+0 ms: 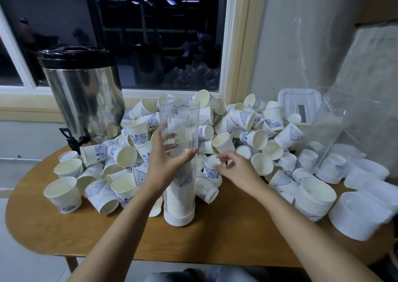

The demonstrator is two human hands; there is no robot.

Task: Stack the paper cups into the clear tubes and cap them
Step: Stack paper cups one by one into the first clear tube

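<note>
A tall clear tube (179, 131) stands upright on a white cap (179, 218) near the table's middle, its lower part filled with nested paper cups (179, 200). My left hand (165, 163) grips the tube at mid height, thumb across the front. Just right of the tube, my right hand (233, 167) reaches over an upside-down white and blue paper cup (212, 169), fingers loosely curled at its base; whether it grips the cup is unclear. Several loose paper cups (254, 138) lie heaped behind and beside the tube.
A steel drinks urn (86, 92) with a black tap stands back left. A nested cup stack (313, 200), white caps (361, 215), a clear tube lying tilted (325, 135) and a white lid (299, 101) sit at the right. The wooden table (215, 238) edge is near me.
</note>
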